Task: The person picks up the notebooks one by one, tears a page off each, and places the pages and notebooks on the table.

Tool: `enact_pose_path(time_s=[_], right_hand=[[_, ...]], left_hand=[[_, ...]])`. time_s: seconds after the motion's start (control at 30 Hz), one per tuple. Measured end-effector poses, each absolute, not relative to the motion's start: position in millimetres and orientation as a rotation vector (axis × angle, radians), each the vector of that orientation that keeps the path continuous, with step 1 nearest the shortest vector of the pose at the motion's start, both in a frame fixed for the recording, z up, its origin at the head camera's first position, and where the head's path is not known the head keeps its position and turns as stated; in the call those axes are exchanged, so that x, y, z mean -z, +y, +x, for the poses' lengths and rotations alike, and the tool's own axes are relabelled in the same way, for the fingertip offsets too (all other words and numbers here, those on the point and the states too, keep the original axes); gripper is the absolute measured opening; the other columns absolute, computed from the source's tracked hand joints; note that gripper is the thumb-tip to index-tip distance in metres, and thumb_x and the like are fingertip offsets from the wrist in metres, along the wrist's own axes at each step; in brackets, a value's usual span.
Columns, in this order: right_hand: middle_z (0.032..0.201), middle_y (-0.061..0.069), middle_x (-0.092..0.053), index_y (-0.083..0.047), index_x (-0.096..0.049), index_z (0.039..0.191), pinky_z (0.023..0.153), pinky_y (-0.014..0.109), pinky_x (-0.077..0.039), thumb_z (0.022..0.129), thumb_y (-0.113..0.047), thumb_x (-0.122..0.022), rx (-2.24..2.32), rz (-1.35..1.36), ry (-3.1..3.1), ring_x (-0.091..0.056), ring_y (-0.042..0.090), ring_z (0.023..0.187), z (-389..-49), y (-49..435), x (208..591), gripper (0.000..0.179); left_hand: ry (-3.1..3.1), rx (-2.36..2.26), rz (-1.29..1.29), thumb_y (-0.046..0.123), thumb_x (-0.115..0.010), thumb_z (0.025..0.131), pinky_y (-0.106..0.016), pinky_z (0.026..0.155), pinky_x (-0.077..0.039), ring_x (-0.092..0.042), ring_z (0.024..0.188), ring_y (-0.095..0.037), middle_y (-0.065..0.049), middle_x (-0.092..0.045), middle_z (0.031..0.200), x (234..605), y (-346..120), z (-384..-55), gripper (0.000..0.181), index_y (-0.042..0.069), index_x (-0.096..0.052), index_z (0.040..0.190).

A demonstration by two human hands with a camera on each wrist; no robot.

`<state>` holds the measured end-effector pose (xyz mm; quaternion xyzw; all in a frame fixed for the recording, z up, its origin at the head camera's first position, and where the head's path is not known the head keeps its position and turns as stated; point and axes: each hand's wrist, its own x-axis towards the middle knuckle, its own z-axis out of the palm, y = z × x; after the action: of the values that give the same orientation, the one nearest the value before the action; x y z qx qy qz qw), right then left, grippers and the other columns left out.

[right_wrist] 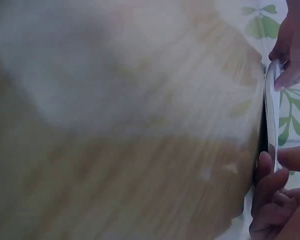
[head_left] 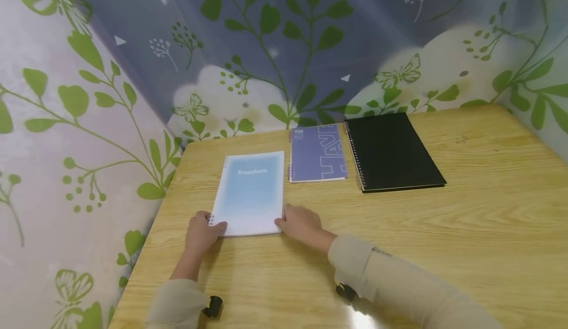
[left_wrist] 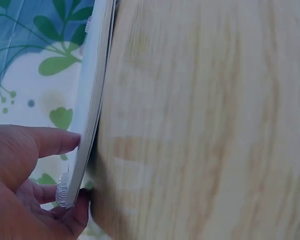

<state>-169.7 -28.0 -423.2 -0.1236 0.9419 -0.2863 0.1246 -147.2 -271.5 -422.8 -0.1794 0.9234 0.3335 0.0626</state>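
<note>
A spiral notebook [head_left: 250,191] with a pale blue and white cover reading "freedom" lies at the left part of the table, its coil along the left side. My left hand [head_left: 205,233] grips its near left corner, thumb on the cover. In the left wrist view the fingers [left_wrist: 80,212] curl under the notebook's edge [left_wrist: 92,95], beside the clear coil. My right hand [head_left: 301,223] pinches the near right corner. The right wrist view shows the thumb on top and curled fingers [right_wrist: 270,185] beneath the notebook's edge [right_wrist: 271,115].
Right of it lies a purple spiral notebook [head_left: 310,154] with large white outlined letters. Beyond that is a larger black spiral notebook [head_left: 395,151]. The wooden table [head_left: 488,230] meets patterned fabric walls [head_left: 275,48] with green leaves at the back and left.
</note>
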Motion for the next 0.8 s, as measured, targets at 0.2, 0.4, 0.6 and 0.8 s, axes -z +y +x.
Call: enact_pose_path(time_s=[0.2,0.4,0.6,0.8], right_hand=[[0.054,-0.004,-0.044,-0.017,-0.049,0.064,0.044,0.026,-0.028,0.087,-0.035,-0.058,0.765,-0.324,2.741,-0.036,0.012,0.048,-180,-24,427,0.031],[0.051,-0.004,-0.04,-0.017,-0.045,0.06,0.043,0.026,-0.028,0.086,-0.036,-0.055,0.694,-0.359,2.738,-0.036,0.011,0.046,-190,-24,429,0.034],[0.055,-0.001,-0.044,-0.015,-0.048,0.063,0.044,0.028,-0.031,0.086,-0.036,-0.056,0.692,-0.289,2.754,-0.04,0.014,0.049,-194,-21,428,0.032],[0.057,-0.002,-0.045,-0.015,-0.051,0.067,0.045,0.027,-0.031,0.086,-0.037,-0.057,0.829,-0.292,2.706,-0.04,0.013,0.05,-192,-20,429,0.03]], left_hand=[[2.829,-0.884,-0.553,0.035,-0.059,0.087,-0.055,0.092,-0.036,-0.03,0.116,-0.044,-0.03,-0.033,0.129,426,-266,-147,0.062,-0.006,-0.039,0.128],[2.848,-0.828,-0.537,0.032,-0.056,0.088,-0.06,0.099,-0.031,-0.023,0.124,-0.049,-0.033,-0.027,0.136,423,-265,-153,0.065,-0.003,-0.031,0.137],[2.872,-0.802,-0.496,0.033,-0.055,0.089,-0.059,0.1,-0.029,-0.024,0.124,-0.049,-0.032,-0.029,0.135,425,-258,-161,0.061,0.001,-0.034,0.137],[2.915,-0.731,-0.478,0.033,-0.054,0.09,-0.059,0.1,-0.029,-0.022,0.125,-0.047,-0.03,-0.026,0.138,422,-258,-158,0.061,0.0,-0.036,0.137]])
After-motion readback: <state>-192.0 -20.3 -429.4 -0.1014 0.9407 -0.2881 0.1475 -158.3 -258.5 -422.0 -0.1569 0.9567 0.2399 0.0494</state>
